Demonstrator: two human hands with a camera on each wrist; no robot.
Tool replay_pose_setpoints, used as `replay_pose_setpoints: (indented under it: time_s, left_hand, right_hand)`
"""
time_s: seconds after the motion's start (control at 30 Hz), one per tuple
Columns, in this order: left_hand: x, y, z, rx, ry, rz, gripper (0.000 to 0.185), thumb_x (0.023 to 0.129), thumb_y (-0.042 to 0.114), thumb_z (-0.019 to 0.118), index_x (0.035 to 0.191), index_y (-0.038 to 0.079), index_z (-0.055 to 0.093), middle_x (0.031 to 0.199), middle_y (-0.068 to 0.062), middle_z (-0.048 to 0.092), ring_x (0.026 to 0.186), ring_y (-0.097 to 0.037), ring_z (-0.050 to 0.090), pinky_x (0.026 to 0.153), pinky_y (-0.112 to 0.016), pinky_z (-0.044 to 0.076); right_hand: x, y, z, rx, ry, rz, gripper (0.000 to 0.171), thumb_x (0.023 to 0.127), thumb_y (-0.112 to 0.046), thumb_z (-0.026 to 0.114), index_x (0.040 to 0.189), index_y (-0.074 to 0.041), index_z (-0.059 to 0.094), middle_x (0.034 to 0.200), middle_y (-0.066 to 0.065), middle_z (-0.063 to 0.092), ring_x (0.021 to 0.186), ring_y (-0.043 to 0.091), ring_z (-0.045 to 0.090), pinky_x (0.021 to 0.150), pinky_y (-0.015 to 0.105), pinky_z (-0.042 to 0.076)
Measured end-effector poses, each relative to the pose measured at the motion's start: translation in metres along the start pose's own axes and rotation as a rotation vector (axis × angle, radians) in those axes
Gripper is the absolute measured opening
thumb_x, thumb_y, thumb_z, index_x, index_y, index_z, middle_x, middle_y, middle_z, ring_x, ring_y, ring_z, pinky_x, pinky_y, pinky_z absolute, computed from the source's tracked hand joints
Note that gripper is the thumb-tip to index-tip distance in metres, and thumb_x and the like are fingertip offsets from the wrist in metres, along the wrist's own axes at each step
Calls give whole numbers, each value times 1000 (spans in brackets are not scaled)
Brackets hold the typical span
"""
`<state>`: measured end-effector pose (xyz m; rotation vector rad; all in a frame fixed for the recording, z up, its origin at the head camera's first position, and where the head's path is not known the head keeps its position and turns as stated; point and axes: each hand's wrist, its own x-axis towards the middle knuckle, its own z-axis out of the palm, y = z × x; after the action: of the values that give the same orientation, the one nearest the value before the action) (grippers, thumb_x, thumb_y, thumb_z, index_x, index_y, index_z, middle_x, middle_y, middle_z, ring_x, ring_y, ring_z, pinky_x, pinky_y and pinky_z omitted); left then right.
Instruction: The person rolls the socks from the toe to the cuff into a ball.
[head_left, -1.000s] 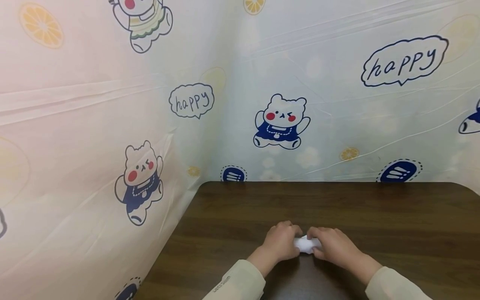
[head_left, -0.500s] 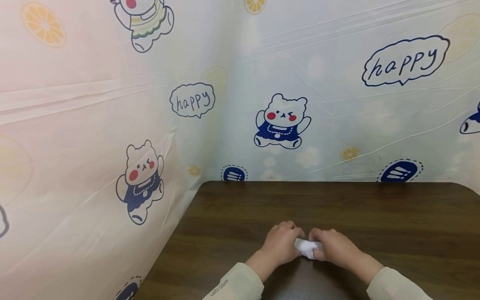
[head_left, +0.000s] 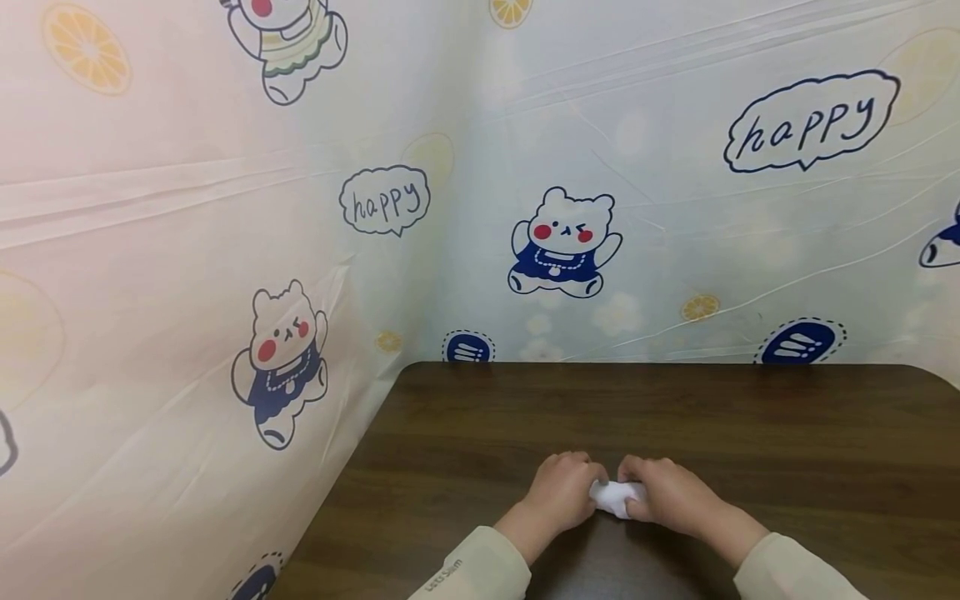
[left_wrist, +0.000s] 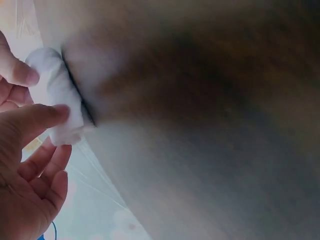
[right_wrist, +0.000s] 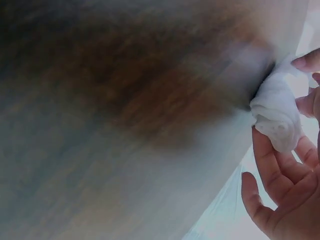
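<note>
A small white cloth roll lies low over the brown table, between two bare hands. The left hand pinches its left end. In the left wrist view the left thumb presses on the cloth, with fingers curled behind and below it. The right hand grips the other end, its fingertips near the thumb. Folded layers show at the end of the cloth in the right wrist view, where fingers of the right hand reach beneath it. Part of the roll is hidden by fingers.
The dark wooden table has rounded far corners. A pale curtain printed with bears and orange slices hangs along its back and left side. Light sleeves cover both forearms.
The cloth has come slightly nearer and shifted its angle between the hands. The left fingers have moved down a little onto its end; the right hand has barely moved.
</note>
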<state>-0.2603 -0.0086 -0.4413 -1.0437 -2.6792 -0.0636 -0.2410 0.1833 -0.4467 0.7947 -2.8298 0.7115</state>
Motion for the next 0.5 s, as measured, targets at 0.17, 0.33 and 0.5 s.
replay_pose_setpoints:
  time_s: [0.17,0.33,0.5]
  left_hand:
    - [1,0,3,15,-13,-6,28,70,24,83,96,26,74,89,10,65,80,-8,59,67,-22,42]
    - [0,0,3,27,-18,-10,28,69,24,83,96,27,74,89,11,65,80,-7,59,68,-22,43]
    - [0,0,3,31,-11,-9,28,70,24,82,96,27,74,90,11,65,80,-7,59,69,-22,43]
  right_hand:
    - [4,2,-3,53,-40,10,20,79,-21,75,91,-14,60,83,-7,62,66,3,50,57,26,43]
    - [7,6,-5,118,-68,19,32,81,-31,75,98,-8,62,90,-1,66,77,9,59,65,30,48]
    - [9,7,-7,135,-84,35,37,80,-33,76,101,-6,62,91,2,66,82,17,63,67,34,49]
